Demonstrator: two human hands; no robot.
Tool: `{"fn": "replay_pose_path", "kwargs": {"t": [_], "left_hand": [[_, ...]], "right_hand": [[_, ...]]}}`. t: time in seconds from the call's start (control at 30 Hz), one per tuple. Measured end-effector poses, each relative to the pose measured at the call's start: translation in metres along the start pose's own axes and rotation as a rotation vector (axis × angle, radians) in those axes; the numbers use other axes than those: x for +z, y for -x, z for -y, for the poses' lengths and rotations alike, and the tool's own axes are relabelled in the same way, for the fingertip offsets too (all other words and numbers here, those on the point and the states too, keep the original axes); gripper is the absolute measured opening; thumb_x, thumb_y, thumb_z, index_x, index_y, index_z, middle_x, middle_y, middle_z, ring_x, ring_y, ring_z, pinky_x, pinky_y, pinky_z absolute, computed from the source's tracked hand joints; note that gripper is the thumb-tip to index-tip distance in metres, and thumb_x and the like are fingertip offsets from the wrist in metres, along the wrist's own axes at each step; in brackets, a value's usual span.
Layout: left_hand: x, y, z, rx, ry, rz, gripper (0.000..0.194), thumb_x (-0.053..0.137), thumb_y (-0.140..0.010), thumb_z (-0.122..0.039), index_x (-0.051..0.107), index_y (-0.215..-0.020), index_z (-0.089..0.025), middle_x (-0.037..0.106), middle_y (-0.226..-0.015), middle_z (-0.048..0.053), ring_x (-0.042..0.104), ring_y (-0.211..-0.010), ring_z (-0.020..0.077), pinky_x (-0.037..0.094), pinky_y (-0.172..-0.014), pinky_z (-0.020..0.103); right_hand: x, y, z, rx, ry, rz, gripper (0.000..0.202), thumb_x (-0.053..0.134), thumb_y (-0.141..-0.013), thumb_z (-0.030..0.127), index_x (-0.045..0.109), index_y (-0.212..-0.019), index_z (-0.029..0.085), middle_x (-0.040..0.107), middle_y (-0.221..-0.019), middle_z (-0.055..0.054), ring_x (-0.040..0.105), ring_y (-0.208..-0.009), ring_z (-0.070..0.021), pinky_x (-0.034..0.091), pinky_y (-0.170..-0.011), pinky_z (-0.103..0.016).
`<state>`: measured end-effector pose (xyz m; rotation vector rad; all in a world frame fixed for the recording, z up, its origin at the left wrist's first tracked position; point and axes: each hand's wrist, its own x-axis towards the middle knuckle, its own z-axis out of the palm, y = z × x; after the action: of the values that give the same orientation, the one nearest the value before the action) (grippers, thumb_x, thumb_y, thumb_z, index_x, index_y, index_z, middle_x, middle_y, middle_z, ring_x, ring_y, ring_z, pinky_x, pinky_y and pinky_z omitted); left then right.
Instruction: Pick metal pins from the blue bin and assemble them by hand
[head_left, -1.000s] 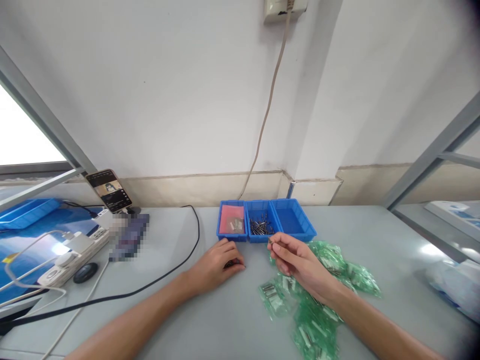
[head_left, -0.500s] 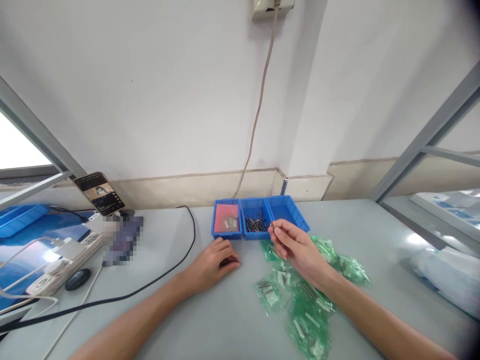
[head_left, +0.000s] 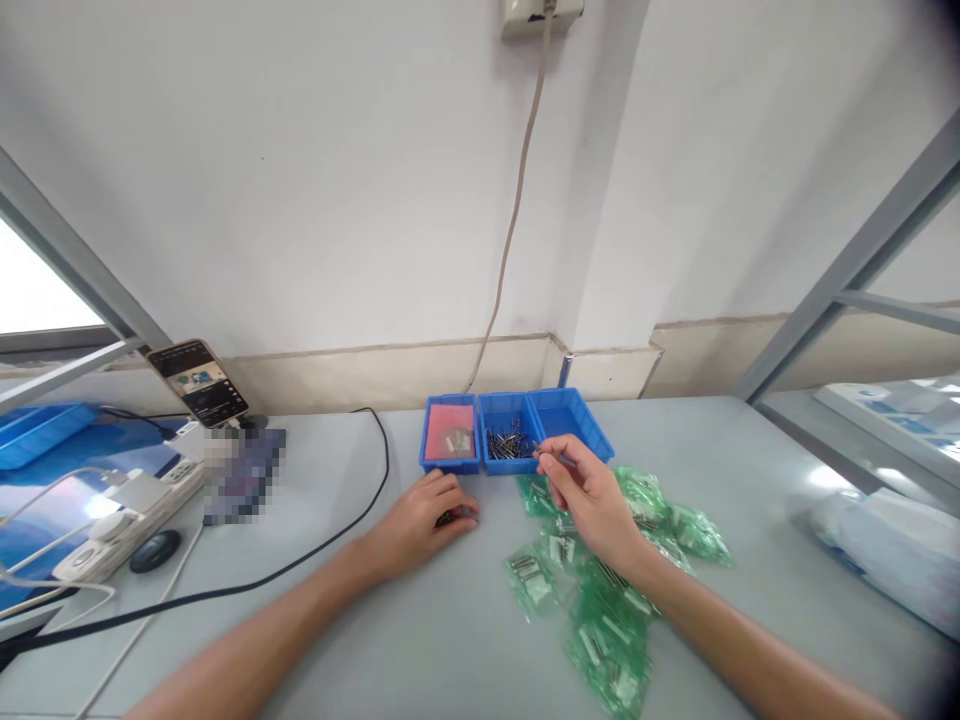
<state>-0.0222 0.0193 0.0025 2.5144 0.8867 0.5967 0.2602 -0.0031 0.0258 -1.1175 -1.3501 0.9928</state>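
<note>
My left hand (head_left: 429, 522) rests on the table in front of the bins. Its fingers are curled round small dark metal pieces, mostly hidden in the palm. At the front edge of the middle blue bin (head_left: 510, 466), my right hand (head_left: 592, 495) pinches a small slim metal pin (head_left: 536, 450) between thumb and fingertips. Many slim dark metal pins (head_left: 508, 442) lie jumbled in that bin. Under and around my right hand are green plastic bags (head_left: 611, 640) with metal pins and white labels inside.
The left blue bin (head_left: 450, 467) holds a pink sheet (head_left: 448, 418) and a small clear packet. A third blue bin (head_left: 571, 425) adjoins on the right. To the left are a phone (head_left: 199, 383), a power strip (head_left: 127, 525) and a black cable (head_left: 300, 565).
My right hand has shifted slightly left and down with the pin still pinched. My left hand stays nearly in place. The whole view has moved a little.
</note>
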Motion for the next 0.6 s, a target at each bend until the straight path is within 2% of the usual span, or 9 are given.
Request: {"fn": "replay_pose_path", "kwargs": {"t": [0.1, 0.27, 0.6], "left_hand": [[-0.0009, -0.0006, -0.0008, 0.01, -0.003, 0.004, 0.023, 0.058, -0.111, -0.037, 0.073, -0.121, -0.023, 0.066, -0.105, 0.006, 0.056, -0.1, 0.0224, 0.048, -0.09, 0.035], [-0.0018, -0.002, -0.0022, 0.019, -0.023, 0.001, 0.027, 0.056, -0.112, -0.04, 0.075, -0.12, -0.023, 0.066, -0.103, 0.007, 0.057, -0.098, 0.0227, 0.049, -0.088, 0.035], [-0.0027, -0.0021, -0.0018, 0.03, -0.033, 0.021, 0.022, 0.06, -0.111, -0.036, 0.075, -0.12, -0.023, 0.066, -0.102, 0.006, 0.057, -0.098, 0.0219, 0.047, -0.089, 0.033]], "right_hand": [[0.0018, 0.0014, 0.0005, 0.016, -0.001, 0.019, 0.036, 0.064, -0.099, 0.06, 0.064, -0.106, 0.024, 0.063, -0.086, -0.001, 0.048, -0.055, -0.0124, 0.04, -0.05, -0.027], [0.0035, 0.0022, 0.0051, 0.031, -0.016, 0.021, 0.039, 0.067, -0.096, 0.062, 0.064, -0.104, 0.024, 0.063, -0.085, -0.001, 0.047, -0.054, -0.0128, 0.039, -0.05, -0.028], [0.0016, 0.0021, 0.0076, 0.029, -0.043, 0.015, 0.039, 0.069, -0.096, 0.062, 0.065, -0.106, 0.024, 0.063, -0.087, 0.0, 0.047, -0.054, -0.0115, 0.038, -0.051, -0.028]]}}
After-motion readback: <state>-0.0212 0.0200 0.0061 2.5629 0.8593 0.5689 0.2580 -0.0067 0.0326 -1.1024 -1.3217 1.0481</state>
